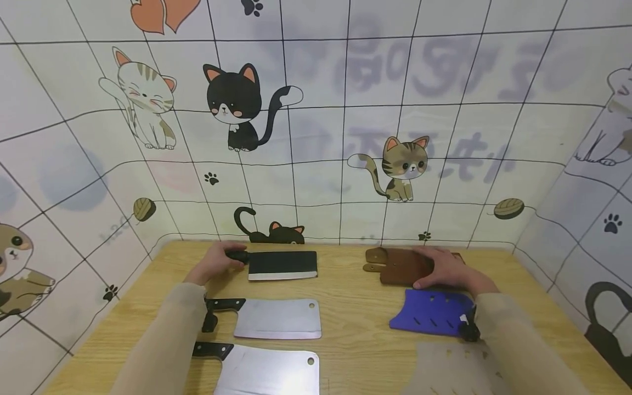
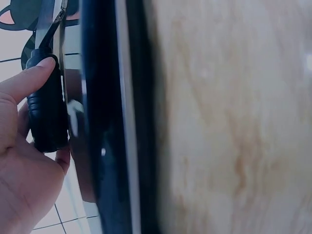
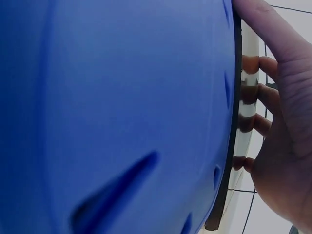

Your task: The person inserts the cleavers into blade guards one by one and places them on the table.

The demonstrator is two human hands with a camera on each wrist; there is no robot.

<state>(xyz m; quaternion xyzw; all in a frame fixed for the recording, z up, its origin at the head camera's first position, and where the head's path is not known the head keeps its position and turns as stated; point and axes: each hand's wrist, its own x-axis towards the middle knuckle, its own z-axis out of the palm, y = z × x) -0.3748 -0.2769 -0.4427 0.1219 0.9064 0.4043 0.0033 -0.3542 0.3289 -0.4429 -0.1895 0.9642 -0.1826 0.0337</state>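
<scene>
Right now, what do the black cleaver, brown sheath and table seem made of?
Black cleaver: dark-coated metal blade, probably, given its bright edge. Brown sheath: smooth leather or imitation, from its soft-looking straps. Table: wood or laminate, smooth, showing grain.

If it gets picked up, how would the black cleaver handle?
The black cleaver would likely feel front-heavy, as its broad blade dwarfs the handle in the left hand. It should stay stiff, since the blade looks flat and unbent. The handle's ridges probably help resist slipping.

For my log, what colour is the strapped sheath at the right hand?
The sheath is brown; the head view shows it best.
</scene>
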